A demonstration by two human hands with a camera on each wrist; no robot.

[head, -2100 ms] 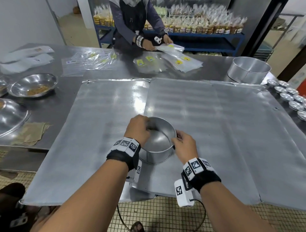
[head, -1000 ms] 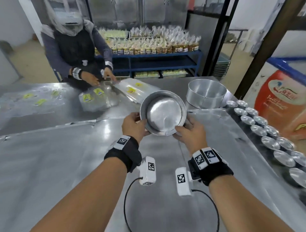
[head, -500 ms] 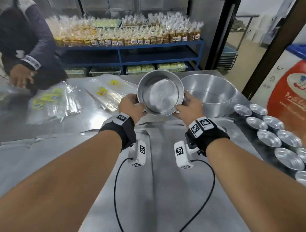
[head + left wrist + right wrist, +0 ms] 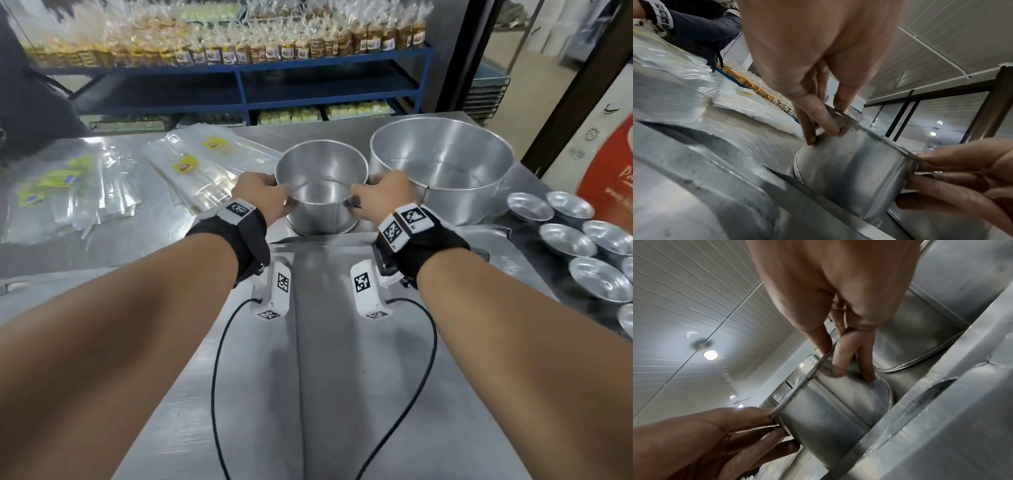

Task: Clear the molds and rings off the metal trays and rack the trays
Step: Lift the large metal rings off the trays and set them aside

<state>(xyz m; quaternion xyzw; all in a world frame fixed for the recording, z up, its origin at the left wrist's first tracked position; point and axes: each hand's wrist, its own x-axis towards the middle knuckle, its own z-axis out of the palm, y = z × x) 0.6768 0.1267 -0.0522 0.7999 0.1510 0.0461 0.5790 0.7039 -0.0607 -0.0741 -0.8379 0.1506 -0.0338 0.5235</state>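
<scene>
Hands both on one round cake mold (image 4: 322, 186): left hand (image 4: 262, 195) pinches the left side of its rim with thumb inside and fingers (image 4: 813, 113) curled down the outer wall, right hand (image 4: 380, 193) does the same on the right side, fingers (image 4: 842, 356) on the outside. Mold upright, open side up, base at or just above the table (image 4: 236, 137) beyond the far edge of the metal trays (image 4: 325, 342); whether it is fully set down cannot be told. It stands just beside a larger round pan (image 4: 442, 168), toward the table's far right corner, the right hand squeezed between the two. Judged progress: this mold is off the trays and about at its parking spot. What shows of the trays' surface near the person is bare sheet metal, with a seam where two sheets overlap. Small tart molds (image 4: 565, 240) sit in rows along the table's right edge, beside the trays rather than on them as far as can be seen. Clear bags with yellow labels (image 4: 191, 164) lie on the table's far left. Left to do, as a judgement: let go of the mold, check the unseen parts of the trays, then lift and rack them. No tray rack identified with certainty.
</scene>
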